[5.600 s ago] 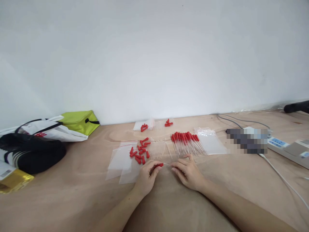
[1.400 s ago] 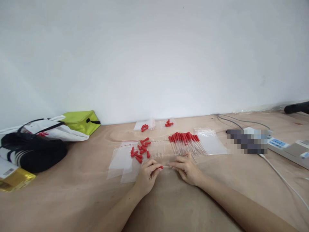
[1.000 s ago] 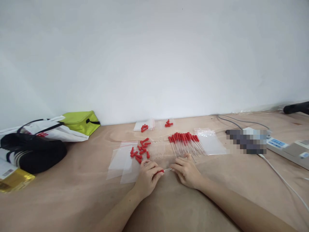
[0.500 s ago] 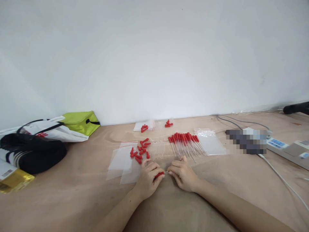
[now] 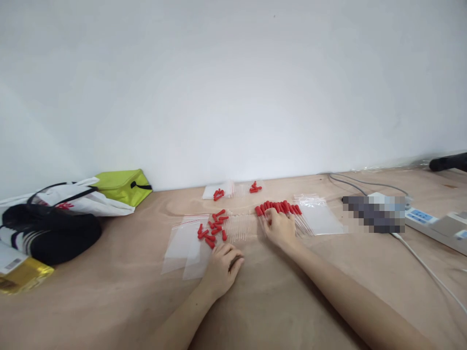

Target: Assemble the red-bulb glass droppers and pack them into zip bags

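Left hand [image 5: 222, 267] is resting closest on the tabletop [image 5: 270, 301], fingers loosely curled with a gap to the thumb, and I'm not seeing anything in its grip. Just past it, a couple of flat bags [image 5: 178, 245] are overlapping, and a bunch of loose red bulbs [image 5: 218, 227] is lying messily by their right edge. Clear tubes [image 5: 239, 229] are lying in a row right beside those. Right hand [image 5: 279, 227] is reaching over the red-topped droppers [image 5: 287, 208], fingers bent down among the tops; can't tell if it's pinching one, it's blocking that spot. More bags [image 5: 323, 218] are lying just right of the droppers. Way back, two little bulb bunches [image 5: 219, 195] are sitting near the wall [image 5: 233, 97].
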Demonstrator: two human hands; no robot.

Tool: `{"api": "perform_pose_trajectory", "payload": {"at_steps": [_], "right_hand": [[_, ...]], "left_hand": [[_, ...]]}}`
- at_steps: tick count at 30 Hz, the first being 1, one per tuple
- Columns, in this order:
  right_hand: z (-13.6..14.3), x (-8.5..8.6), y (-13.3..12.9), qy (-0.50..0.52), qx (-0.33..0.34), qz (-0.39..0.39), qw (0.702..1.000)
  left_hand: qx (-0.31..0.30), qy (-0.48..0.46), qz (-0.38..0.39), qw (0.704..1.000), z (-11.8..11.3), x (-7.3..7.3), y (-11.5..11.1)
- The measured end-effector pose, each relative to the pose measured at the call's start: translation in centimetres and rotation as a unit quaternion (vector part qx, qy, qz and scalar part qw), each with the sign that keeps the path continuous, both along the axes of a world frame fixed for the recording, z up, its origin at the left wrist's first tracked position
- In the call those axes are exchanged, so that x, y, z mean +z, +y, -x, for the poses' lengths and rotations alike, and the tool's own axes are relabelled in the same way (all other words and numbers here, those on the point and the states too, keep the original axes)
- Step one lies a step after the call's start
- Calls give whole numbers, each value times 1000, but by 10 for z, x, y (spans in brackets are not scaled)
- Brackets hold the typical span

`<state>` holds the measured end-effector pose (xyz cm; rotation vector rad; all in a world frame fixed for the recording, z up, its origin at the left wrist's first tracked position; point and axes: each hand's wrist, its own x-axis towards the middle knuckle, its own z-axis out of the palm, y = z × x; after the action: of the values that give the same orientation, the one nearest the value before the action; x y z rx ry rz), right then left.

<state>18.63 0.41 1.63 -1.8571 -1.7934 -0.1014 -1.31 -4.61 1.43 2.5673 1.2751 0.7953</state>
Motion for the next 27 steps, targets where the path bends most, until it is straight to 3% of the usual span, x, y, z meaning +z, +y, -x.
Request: {"api": "perform_pose_trajectory", "payload": {"at_steps": [7, 15, 19, 21, 24, 27], "right_hand": [[17, 1, 18, -11, -68, 82, 994], [27, 7, 12, -16, -24, 56, 998], [43, 13, 14, -25, -18, 114, 993], [50, 15, 17, -24, -29, 141, 989], [56, 16, 23, -17, -42, 165, 985], [59, 15, 27, -15, -42, 184, 982]], "left_hand": [[1, -3, -1, 1000, 0, -1, 1], [1, 2, 0, 1000, -1, -1, 1], [-4, 8, -17, 1000, 0, -2, 1], [33, 15, -57, 998, 3, -1, 3], [174, 29, -130, 976, 11, 4, 9], [276, 66, -134, 949, 17, 7, 17]]}}
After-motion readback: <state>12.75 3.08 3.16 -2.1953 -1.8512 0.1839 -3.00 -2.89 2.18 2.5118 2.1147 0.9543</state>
